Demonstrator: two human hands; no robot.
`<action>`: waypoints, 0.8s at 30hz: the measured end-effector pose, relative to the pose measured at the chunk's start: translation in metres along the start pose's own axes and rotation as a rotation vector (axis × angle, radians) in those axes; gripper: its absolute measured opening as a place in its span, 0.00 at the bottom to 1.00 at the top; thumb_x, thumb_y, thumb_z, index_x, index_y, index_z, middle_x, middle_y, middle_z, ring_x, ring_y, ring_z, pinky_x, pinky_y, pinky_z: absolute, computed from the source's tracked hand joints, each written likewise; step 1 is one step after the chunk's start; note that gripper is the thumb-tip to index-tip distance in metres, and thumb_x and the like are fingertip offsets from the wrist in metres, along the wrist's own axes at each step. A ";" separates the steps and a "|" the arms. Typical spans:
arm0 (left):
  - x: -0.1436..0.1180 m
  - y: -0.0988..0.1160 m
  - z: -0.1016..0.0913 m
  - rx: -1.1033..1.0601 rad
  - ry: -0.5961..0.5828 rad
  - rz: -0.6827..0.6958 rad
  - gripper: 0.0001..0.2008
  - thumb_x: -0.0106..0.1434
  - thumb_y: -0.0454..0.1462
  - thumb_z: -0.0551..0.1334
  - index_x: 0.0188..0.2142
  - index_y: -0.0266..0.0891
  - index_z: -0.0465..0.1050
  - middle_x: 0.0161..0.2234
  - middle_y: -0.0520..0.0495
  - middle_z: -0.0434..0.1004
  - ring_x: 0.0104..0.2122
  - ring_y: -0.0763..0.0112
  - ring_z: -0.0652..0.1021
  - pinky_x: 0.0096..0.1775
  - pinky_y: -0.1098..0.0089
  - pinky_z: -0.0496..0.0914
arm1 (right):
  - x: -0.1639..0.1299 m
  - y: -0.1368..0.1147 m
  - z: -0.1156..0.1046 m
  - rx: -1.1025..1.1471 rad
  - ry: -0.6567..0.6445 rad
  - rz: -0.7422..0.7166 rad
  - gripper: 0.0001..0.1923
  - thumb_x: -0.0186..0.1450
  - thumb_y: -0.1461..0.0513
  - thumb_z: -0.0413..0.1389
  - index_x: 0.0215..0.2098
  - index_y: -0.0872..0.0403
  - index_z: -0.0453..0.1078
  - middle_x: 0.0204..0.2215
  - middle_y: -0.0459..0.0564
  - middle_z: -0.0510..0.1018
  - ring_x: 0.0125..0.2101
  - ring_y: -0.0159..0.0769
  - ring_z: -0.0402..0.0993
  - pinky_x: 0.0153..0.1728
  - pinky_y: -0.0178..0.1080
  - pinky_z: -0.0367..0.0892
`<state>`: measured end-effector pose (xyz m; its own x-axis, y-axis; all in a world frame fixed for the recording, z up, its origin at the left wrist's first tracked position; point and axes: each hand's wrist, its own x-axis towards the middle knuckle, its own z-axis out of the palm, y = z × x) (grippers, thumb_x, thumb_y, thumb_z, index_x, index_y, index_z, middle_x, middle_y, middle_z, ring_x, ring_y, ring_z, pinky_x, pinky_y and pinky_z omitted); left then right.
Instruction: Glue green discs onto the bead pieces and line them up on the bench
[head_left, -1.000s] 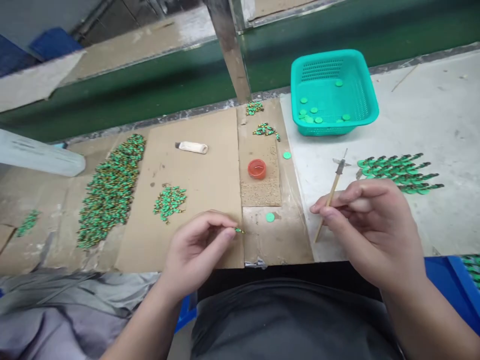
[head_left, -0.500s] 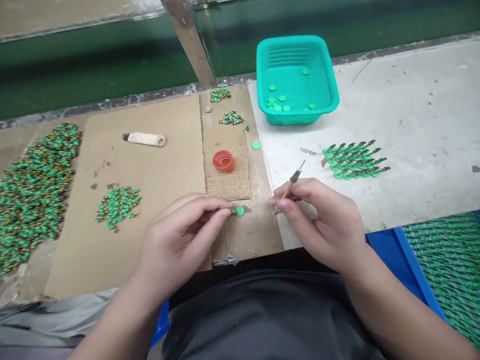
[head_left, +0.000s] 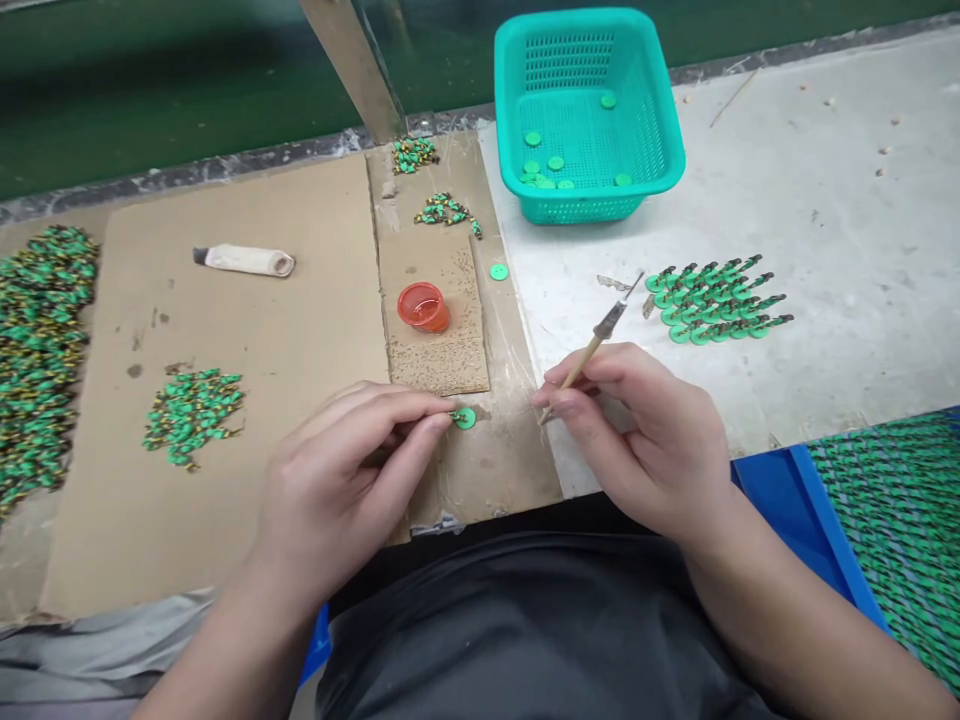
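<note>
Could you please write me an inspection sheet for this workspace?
Surface: stained cardboard on the left, white sheet on the right.
Job's things: green piece at a disc; pointed tool; red cup; teal basket with loose discs; big pile at far left; rows of mounted pieces on the white sheet.
Clutter: thin stick and grey scrap on the white sheet.
Hands: left hand pinches the green piece; right hand holds the tool, tip up.
Cables: nothing seen.
Surroundings: dark green panel behind; blue tray at lower right.
</note>
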<state>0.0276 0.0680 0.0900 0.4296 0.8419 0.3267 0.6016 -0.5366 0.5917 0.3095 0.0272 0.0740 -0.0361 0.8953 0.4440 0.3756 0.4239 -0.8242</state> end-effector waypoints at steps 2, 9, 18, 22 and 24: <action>-0.001 0.000 0.000 0.017 -0.006 0.043 0.06 0.81 0.36 0.72 0.50 0.52 0.88 0.44 0.54 0.94 0.40 0.67 0.90 0.47 0.63 0.83 | 0.000 -0.001 -0.001 -0.005 -0.004 0.003 0.05 0.84 0.63 0.66 0.52 0.45 0.78 0.45 0.48 0.91 0.43 0.41 0.91 0.47 0.44 0.84; 0.001 0.001 -0.001 0.014 -0.015 0.129 0.08 0.80 0.36 0.74 0.53 0.53 0.89 0.45 0.54 0.96 0.40 0.65 0.92 0.50 0.60 0.84 | 0.005 -0.007 -0.018 -0.117 -0.165 -0.021 0.05 0.85 0.63 0.64 0.48 0.46 0.77 0.42 0.48 0.91 0.40 0.41 0.91 0.41 0.42 0.81; 0.004 0.001 0.000 -0.091 -0.006 0.043 0.06 0.78 0.36 0.76 0.48 0.53 0.91 0.46 0.55 0.97 0.40 0.66 0.92 0.50 0.62 0.87 | 0.023 -0.008 0.016 0.030 -0.190 -0.043 0.14 0.88 0.58 0.62 0.41 0.46 0.75 0.44 0.47 0.90 0.44 0.40 0.91 0.45 0.41 0.85; 0.005 0.002 0.002 -0.101 0.008 0.030 0.05 0.78 0.36 0.76 0.47 0.52 0.92 0.47 0.54 0.97 0.40 0.67 0.92 0.50 0.63 0.86 | 0.022 -0.004 0.029 0.006 -0.203 -0.059 0.12 0.88 0.58 0.62 0.43 0.45 0.76 0.46 0.46 0.89 0.46 0.40 0.91 0.48 0.42 0.86; 0.005 0.002 0.003 -0.098 0.006 0.034 0.05 0.78 0.36 0.76 0.46 0.52 0.92 0.47 0.54 0.97 0.40 0.69 0.92 0.51 0.65 0.85 | 0.020 -0.002 0.031 -0.015 -0.207 -0.046 0.13 0.89 0.58 0.60 0.43 0.45 0.75 0.45 0.46 0.88 0.45 0.40 0.90 0.48 0.42 0.85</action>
<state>0.0332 0.0709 0.0907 0.4446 0.8238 0.3518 0.5180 -0.5569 0.6493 0.2796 0.0484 0.0742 -0.2428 0.8846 0.3982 0.3823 0.4645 -0.7988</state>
